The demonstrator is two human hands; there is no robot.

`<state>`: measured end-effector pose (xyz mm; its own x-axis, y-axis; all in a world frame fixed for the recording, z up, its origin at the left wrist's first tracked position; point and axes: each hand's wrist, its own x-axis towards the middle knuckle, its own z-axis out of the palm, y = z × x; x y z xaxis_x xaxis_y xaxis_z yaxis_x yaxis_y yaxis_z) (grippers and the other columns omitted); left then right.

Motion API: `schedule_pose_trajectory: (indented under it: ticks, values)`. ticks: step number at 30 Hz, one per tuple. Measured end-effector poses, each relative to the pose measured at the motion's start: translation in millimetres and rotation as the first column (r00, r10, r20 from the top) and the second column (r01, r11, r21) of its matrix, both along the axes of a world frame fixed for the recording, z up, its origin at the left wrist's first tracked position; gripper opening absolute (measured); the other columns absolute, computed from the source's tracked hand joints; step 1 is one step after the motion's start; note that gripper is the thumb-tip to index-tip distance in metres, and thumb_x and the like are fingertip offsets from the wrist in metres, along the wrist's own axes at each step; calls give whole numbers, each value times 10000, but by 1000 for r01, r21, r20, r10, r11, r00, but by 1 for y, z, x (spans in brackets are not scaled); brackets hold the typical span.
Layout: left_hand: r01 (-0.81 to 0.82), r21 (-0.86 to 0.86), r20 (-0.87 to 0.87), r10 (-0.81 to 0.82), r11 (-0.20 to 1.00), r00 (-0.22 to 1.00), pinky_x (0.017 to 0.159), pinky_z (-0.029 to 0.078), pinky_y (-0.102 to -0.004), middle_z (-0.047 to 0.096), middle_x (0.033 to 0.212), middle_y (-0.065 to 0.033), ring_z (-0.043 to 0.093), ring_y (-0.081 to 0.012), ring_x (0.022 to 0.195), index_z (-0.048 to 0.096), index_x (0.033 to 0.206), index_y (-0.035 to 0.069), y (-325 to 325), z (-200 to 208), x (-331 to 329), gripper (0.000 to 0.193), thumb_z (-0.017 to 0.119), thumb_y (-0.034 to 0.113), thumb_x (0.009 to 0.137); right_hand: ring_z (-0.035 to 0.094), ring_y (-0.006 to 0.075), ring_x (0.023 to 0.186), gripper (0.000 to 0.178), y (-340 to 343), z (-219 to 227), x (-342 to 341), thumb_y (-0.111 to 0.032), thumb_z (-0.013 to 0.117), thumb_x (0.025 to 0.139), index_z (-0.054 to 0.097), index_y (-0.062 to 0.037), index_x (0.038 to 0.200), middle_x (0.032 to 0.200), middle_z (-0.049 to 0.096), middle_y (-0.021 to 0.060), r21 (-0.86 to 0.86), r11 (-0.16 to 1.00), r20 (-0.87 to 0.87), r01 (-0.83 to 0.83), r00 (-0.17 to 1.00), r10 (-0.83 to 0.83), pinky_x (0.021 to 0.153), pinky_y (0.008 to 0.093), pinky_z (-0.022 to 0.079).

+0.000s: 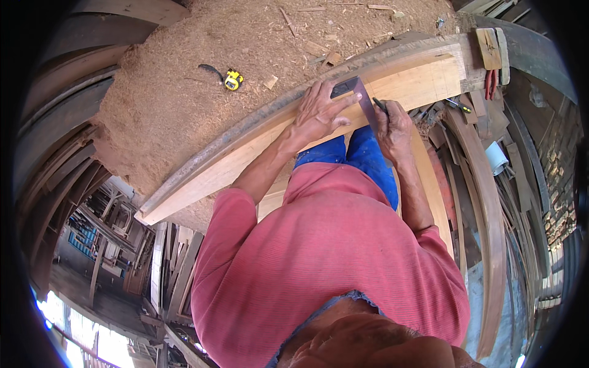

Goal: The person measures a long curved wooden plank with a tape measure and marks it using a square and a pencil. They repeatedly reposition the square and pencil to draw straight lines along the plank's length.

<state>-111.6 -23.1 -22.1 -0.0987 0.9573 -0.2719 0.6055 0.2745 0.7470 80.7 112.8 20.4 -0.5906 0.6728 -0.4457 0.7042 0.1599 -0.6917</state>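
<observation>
A light-coloured wooden plank [417,84] runs across in front of me on a thick rough timber [208,150]. My left hand [320,109] holds a try square on the plank, its thumb reaching to the blade. The square's black stock [345,88] lies by the fingertips, and its dark blade [366,103] crosses the plank toward me. In my right hand [396,127], a dark, slim marking tool [380,105] is gripped close beside the blade. I cannot make out exactly what kind it is, or whether its tip touches the wood.
Sawdust [159,92] covers the ground beyond the timber, where a yellow tape measure [233,80] lies. Red-handled pliers [491,84] hang by a wood block [489,49] at the right end. A yellow-black screwdriver [459,105] and stacked boards [485,214] are on the right.
</observation>
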Motion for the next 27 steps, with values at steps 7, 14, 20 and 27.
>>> schedule_pose_trajectory:
  ticks: [7,14,20,27]
  values:
    - [21,-39,-46,-23,999,999,1068,476,-523,564,1417,-244,556,-425,1257,718,1387,343,-4,-3,1,693,947,296,735,663,356,959,254,-15,-22,-17,-89,802,910,729,-60,1152,996,705,152,227,974,-138,-18,989,50,820,466,546]
    - [29,19,-62,-28,999,998,1044,472,-528,542,1442,-231,536,-410,1239,727,1361,325,-3,-4,1,658,943,275,741,657,352,945,253,-19,-29,-14,-35,785,917,719,-24,1161,1008,700,165,293,955,-120,-53,989,92,835,450,548]
    - [26,38,-48,-24,999,999,1039,470,-529,522,1478,-219,527,-403,1225,718,1375,326,-2,-5,1,667,938,276,748,664,355,958,241,-19,-31,-13,-23,781,918,714,-20,1149,1012,701,169,290,956,-120,-33,990,71,839,448,552]
    - [32,28,-44,-31,999,999,1044,472,-530,523,1481,-212,524,-406,1237,683,1427,355,-2,-5,1,724,934,283,751,676,357,952,242,-18,-31,-14,-21,779,918,716,-20,1152,1008,711,168,286,958,-136,-24,988,65,847,452,556]
